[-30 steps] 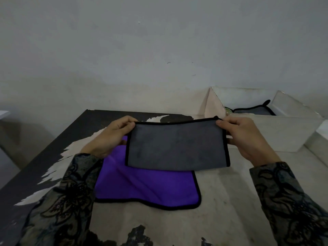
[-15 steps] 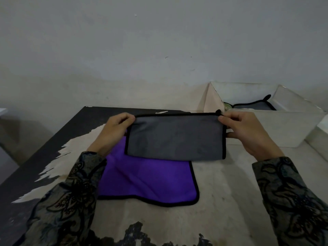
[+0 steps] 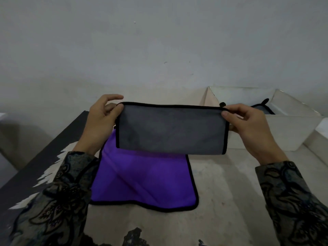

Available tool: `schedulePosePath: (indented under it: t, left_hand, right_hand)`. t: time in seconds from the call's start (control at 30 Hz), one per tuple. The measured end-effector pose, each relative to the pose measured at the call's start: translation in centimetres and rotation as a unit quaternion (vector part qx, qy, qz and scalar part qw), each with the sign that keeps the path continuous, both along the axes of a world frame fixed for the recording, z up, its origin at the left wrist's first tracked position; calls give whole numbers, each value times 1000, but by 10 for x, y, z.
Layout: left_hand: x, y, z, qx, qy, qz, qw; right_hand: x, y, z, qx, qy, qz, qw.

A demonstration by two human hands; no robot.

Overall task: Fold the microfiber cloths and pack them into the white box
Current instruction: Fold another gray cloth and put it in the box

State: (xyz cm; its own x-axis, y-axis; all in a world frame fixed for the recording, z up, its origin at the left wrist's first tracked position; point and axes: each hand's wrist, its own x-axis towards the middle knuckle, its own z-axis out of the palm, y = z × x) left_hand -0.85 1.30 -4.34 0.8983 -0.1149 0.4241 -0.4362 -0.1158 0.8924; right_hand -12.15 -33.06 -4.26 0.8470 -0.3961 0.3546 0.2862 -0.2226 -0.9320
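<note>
you hold a grey cloth (image 3: 170, 129), already folded once into a long strip, up above the tabletop (image 3: 230, 183). your left hand (image 3: 101, 121) pinches its top left corner between thumb and fingers, the forefinger lifted loose; your right hand (image 3: 248, 124) pinches the top right corner. the strip hangs taut between them, over a purple cloth (image 3: 142, 180) lying flat and unfolded beneath. the white box (image 3: 276, 128) sits to your right against the wall, with a folded grey cloth already inside (image 3: 260, 109). you seem to be mid-fold: the next move likely calls for bringing the two ends together to halve the strip, keeping the black edges aligned, then carrying it to the box. most of the box's inside is hidden by its near wall, so how full it is can't be told
</note>
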Motion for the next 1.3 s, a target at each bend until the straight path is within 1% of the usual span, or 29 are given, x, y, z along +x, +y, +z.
schedulePosePath:
  t: [0.07, 0.13, 0.23, 0.33, 0.5, 0.57, 0.63, 0.7, 0.77, 0.87, 0.93, 1.1, 1.17, 1.23, 1.3]
  left_hand:
    - [-1, -2, 2, -45, 50, -18, 998]
    - [-2, -5, 5, -61, 99, -30, 993]
    - [-5, -10, 10, -32, 148, -24, 988]
    - [-13, -13, 18, -17, 171, -29, 985]
    - [-30, -26, 32, 26, 121, -71, 990]
    - [-37, -34, 34, 58, 104, -83, 989]
    - [-46, -44, 34, 106, 67, -104, 987]
    - [-53, -55, 32, 143, 21, -131, 981]
    - [-58, -65, 29, 161, -5, -151, 975]
    - [-59, -71, 22, 158, -38, -155, 974]
    - [-59, -71, 20, 163, -42, -156, 973]
    - [-63, -74, 20, 172, -57, -151, 972]
    - [-62, -73, 20, 174, -54, -157, 971]
    - [-62, -73, 21, 169, -55, -171, 969]
    - [-64, -74, 21, 168, -65, -182, 967]
  right_hand:
    - [0, 2, 0, 13, 2, -1, 1000]
    - [1, 6, 0, 43, 11, -11, 999]
    - [3, 20, 4, 86, 30, -23, 996]
    - [0, 37, 10, 79, 34, 18, 996]
    - [-8, 62, 21, 75, 61, 113, 989]
    - [-11, 70, 24, 60, 72, 147, 985]
    - [-14, 78, 25, 39, 74, 176, 981]
    - [-16, 84, 26, 23, 77, 195, 977]
    - [-19, 88, 26, 14, 82, 205, 975]
    - [-22, 88, 27, 4, 90, 212, 973]
    - [-23, 88, 29, -6, 94, 222, 971]
    - [-23, 88, 29, -50, 79, 225, 970]
    - [-22, 87, 28, -63, 65, 212, 973]
    - [-20, 85, 25, -103, 44, 161, 981]
    - [-18, 81, 22, -176, 29, 99, 979]
